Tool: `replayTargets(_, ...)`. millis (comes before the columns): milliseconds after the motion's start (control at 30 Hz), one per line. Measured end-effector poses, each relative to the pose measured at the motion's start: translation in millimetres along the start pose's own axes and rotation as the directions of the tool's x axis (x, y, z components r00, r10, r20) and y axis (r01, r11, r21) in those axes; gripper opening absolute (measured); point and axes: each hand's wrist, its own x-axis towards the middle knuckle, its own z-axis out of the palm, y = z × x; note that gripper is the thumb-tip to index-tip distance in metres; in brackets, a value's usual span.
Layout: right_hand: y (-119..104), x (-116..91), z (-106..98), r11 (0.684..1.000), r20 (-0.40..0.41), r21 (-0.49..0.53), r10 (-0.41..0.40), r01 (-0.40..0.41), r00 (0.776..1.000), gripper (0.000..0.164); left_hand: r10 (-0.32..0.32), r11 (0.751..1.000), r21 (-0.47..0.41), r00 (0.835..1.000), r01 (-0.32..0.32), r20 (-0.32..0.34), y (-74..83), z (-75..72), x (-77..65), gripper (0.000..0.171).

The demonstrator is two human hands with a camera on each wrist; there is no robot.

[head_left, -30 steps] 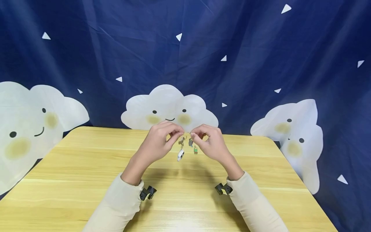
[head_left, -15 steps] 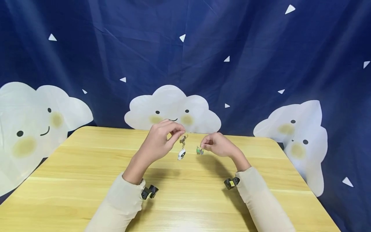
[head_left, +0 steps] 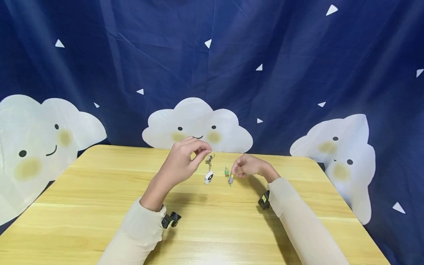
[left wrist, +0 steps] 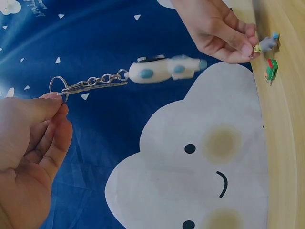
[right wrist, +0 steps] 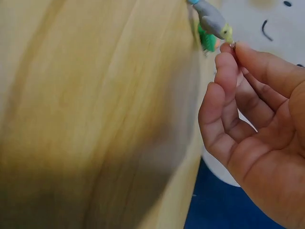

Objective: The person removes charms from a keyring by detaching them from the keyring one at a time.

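Note:
My left hand (head_left: 202, 152) is raised above the wooden table (head_left: 99, 191) and pinches a metal key ring (left wrist: 58, 86). A short chain (left wrist: 102, 81) and a white charm with blue spots (head_left: 208, 177) hang from the ring. To its right, my right hand (head_left: 236, 172) is low at the table and pinches the tiny loop of a small grey charm (head_left: 230, 179). A small green charm (head_left: 226, 171) lies on the table just beside the grey one. In the right wrist view, my right hand (right wrist: 231, 47) holds the grey charm (right wrist: 212, 21) next to the green charm (right wrist: 207, 40).
A dark blue cloth with white smiling clouds (head_left: 197, 123) hangs behind the table's far edge. The table's rounded corners are at the back left and right. Small black camera mounts sit on both wrists (head_left: 169, 219).
My right hand has pulled away from the left and dropped to the table, taking the two small charms with it. The left hand still holds the ring in the air.

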Motion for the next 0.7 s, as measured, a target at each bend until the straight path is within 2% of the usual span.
replayTargets(333,11.3,14.3,-2.5,0.991,-0.088,-0.005,0.131,-0.132,0.987,0.011,-0.009,1.000,-0.004,1.000,0.009,0.005,1.0,1.5,-1.4,0.004)
replayTargets(700,14.2,24.0,-6.5,0.984,-0.150,-0.001,0.176,-0.178,0.973,0.014,-0.013,1.000,-0.002,1.000,0.013,0.010,0.0,2.2,-1.0,0.005)
